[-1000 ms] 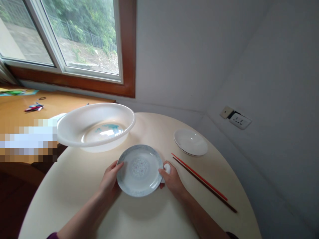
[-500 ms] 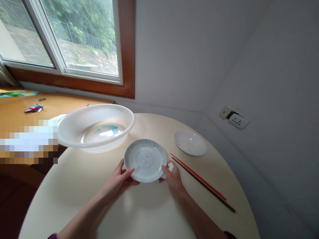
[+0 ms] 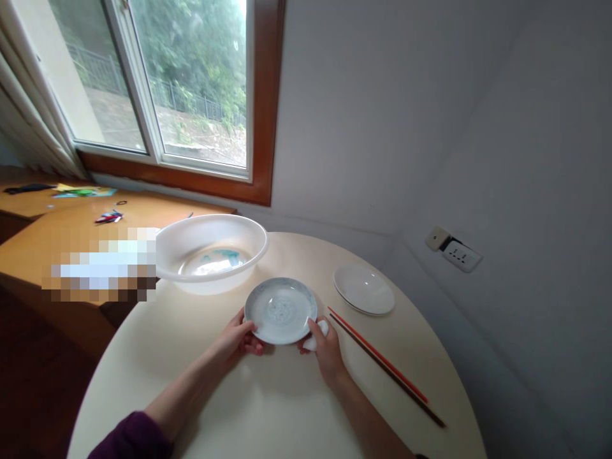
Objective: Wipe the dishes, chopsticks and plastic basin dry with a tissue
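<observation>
A pale plate point(image 3: 281, 310) with a blue-grey patterned rim and centre is held a little above the table, tilted towards me. My left hand point(image 3: 243, 336) grips its left edge, thumb on top and fingers underneath. On the right edge, my right hand point(image 3: 326, 347) is closed with the thumb over the rim. A small white thing point(image 3: 316, 336) is also tucked in that hand; its kind is unclear. To the right lie a red chopstick point(image 3: 377, 354) and a dark brown chopstick point(image 3: 388, 371), side by side.
A large translucent white basin point(image 3: 261, 245) with a bluish print inside stands at the back left. Stacked white plates point(image 3: 364, 290) sit at the back right of the round table point(image 3: 268, 414). A wooden desk point(image 3: 29, 248) adjoins at left, and a wall outlet point(image 3: 461, 255) is on the right.
My view has shifted left and up, so everything appears further right and mostly lower. Both hands still grip the plate, which is tilted slightly flatter.
</observation>
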{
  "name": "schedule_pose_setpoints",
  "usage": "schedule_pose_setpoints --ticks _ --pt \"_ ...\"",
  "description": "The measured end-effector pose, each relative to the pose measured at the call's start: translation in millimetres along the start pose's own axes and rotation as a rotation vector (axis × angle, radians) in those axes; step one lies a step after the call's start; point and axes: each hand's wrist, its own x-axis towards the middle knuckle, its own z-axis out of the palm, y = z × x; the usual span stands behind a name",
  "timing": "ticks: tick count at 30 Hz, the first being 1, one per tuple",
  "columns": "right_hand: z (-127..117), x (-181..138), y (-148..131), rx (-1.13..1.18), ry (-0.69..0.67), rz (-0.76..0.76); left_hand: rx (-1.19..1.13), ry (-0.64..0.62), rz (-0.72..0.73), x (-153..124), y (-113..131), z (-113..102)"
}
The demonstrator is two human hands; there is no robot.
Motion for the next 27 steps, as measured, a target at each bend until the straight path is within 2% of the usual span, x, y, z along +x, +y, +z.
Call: schedule_pose_setpoints --ticks 7,13,21,27 --pt "-5 -2 0 0.1 0.01 -0.102 -0.061 0.06 0.047 23 -1 14" --pt "-5 -4 -3 0.095 -0.052 -0.096 -0.086 0.069 0.095 46 -2 23" --pt "-5 -7 -8 0.038 -0.102 -0.079 -0.089 0.072 0.118 51 -1 29" --pt "-4 -10 -10 -0.005 -0.122 -0.072 -0.087 0.025 0.141 55 -5 29"
